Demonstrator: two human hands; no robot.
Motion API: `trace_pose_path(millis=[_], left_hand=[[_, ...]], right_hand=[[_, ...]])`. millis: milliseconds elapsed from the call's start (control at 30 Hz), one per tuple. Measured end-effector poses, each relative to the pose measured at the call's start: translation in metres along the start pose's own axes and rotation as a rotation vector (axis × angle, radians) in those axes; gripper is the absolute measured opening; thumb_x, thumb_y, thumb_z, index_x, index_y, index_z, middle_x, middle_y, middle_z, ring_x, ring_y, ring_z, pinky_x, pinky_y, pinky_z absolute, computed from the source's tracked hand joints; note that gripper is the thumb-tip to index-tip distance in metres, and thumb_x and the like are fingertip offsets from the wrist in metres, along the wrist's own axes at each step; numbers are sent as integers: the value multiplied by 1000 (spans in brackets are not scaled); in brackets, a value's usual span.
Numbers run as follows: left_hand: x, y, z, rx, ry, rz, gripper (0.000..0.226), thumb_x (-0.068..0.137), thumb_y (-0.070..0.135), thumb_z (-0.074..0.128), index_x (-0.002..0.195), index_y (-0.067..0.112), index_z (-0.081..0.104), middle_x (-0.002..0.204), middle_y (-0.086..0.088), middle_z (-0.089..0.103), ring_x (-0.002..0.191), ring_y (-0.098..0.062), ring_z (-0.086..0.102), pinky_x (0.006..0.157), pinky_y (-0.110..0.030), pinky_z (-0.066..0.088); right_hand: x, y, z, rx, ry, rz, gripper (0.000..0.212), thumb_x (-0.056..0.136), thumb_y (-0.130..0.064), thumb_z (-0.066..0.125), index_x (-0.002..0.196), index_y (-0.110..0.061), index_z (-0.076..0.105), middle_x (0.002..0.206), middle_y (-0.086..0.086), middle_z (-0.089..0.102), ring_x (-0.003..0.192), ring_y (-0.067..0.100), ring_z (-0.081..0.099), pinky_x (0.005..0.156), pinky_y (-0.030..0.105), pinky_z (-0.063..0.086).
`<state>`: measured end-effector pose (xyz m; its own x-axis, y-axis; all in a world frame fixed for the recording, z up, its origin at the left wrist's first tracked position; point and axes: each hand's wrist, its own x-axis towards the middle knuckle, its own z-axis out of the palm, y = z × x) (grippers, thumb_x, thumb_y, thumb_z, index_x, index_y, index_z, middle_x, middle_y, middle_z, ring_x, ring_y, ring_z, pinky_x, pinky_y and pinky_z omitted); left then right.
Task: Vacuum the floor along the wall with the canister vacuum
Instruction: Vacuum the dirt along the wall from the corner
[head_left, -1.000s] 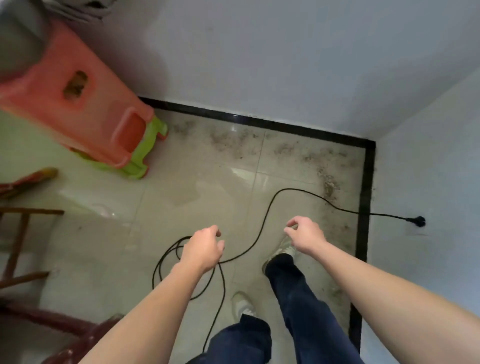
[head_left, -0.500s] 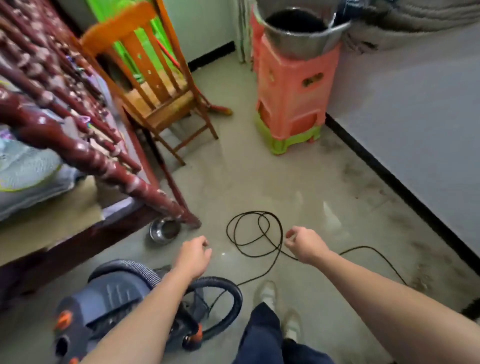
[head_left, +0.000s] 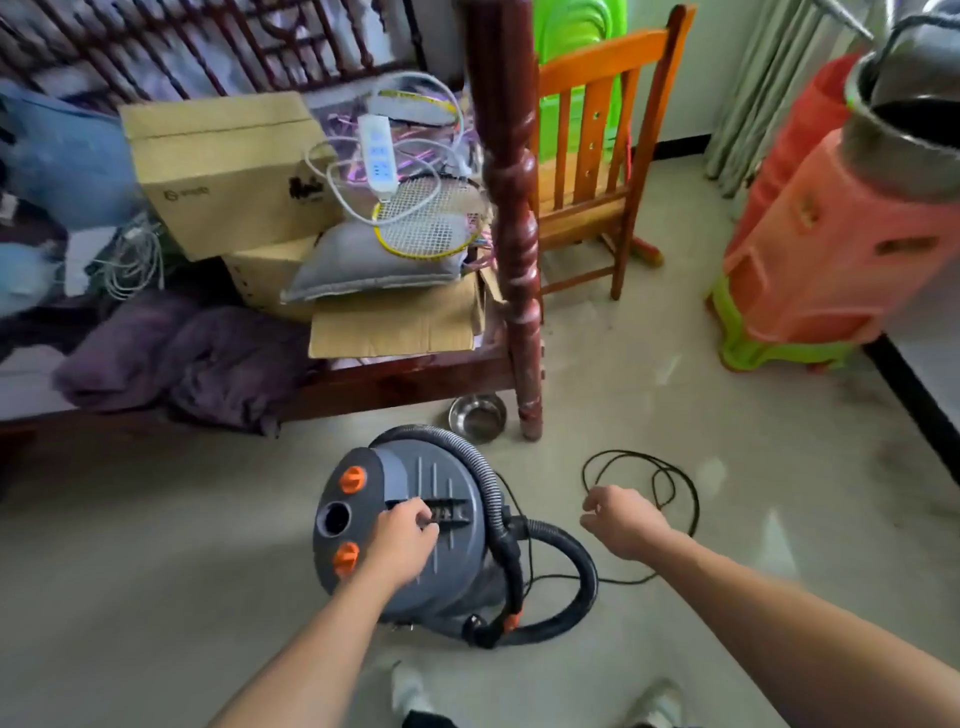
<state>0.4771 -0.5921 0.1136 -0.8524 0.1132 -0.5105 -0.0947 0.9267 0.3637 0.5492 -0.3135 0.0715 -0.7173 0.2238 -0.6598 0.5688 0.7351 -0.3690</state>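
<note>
Two hands: I see both reaching down over the floor (head_left: 156, 571).
Left grip: the left hand (head_left: 402, 540) is on top of the vacuum (head_left: 447, 566), with its fingers curled onto the black carry handle (head_left: 452, 506).
Right grip: the right hand (head_left: 621, 522) hangs above the floor just right of the vacuum. Its fingers are loosely curled and hold nothing.
Vacuum: a grey drum with two orange knobs and a round port. It stands on the floor in front of the bed (head_left: 395, 374), well apart from the wall (head_left: 935, 364) on the right.
Hose: the black hose (head_left: 571, 618) loops around the drum's right side.
Cord: the thin black cord (head_left: 644, 460) lies in coils on the floor beyond the right hand.
Bowl: a metal bowl (head_left: 478, 415) sits beside the bedpost (head_left: 511, 208).
Writing: the cardboard box (head_left: 218, 171) on the bed has a round logo and a small word. I find both too blurred to read.
Stools: orange stools (head_left: 821, 249) are stacked by the wall with a steel basin (head_left: 904, 140) on top.
</note>
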Motion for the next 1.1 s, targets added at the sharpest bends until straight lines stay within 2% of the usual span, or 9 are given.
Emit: trace_pose_path(millis=[100,233,300,400,467,667,800,933,1100], left_hand=[[16,-61,-24,-2,6,16,13,90,24,58,100,18,64,95,-8,68,94,-30,60,83,-35,50],[48,-129,-47,77,-47,99,14,90,22,58,102,15,63,99,-8,68,96,-30,60,78,-31,45],[68,-147,-57,128,-75,149,14,90,22,56,101,16,62,100,-8,68,97,-29,60,77,-31,43],[105,-152,-61,254,-98,222,17,92,27,53,106,20,61,111,-5,64,103,-29,59,81,-32,45],[127,-147,-53,337,-93,298,20,93,29,52,110,21,59,118,-5,58,109,-29,55,88,-35,45],[193,-129,13,532,15,574,37,95,34,47,126,16,55,139,-10,45,131,-27,35,108,-39,25],[207,-141,55,628,55,623,37,98,30,35,118,15,62,137,-11,53,134,-28,38,117,-44,7],[214,-157,72,459,201,714,41,89,26,35,107,11,68,114,-5,66,117,-30,53,117,-49,13],[221,-163,79,375,224,777,40,86,25,38,109,11,67,111,-3,67,113,-28,53,117,-48,13]], right_hand=[[14,-56,36,0,-6,15,29,89,-38,58,114,-25,64,108,2,68,93,21,62,73,26,45],[25,-112,95,127,-27,124,10,84,-30,58,85,-24,65,78,-5,65,73,18,64,58,27,49],[29,-130,120,175,-10,170,12,82,-29,56,82,-22,66,73,-6,64,68,17,62,54,26,47],[39,-137,142,244,57,249,13,83,-30,57,87,-25,68,82,0,69,75,23,65,66,30,53],[47,-128,154,267,100,310,16,85,-29,58,91,-21,70,87,4,72,77,25,64,65,28,49],[89,-75,208,315,94,530,46,85,-30,64,128,-16,56,118,10,66,105,29,65,83,32,50],[127,-50,247,361,45,557,62,83,-26,66,139,-15,42,118,9,64,104,30,63,76,32,45],[161,-36,275,459,-42,534,48,70,-18,76,109,-25,50,88,-2,59,72,15,56,64,28,45],[167,-28,298,589,14,519,35,67,-9,73,93,-25,57,88,2,68,81,23,65,76,38,58]])
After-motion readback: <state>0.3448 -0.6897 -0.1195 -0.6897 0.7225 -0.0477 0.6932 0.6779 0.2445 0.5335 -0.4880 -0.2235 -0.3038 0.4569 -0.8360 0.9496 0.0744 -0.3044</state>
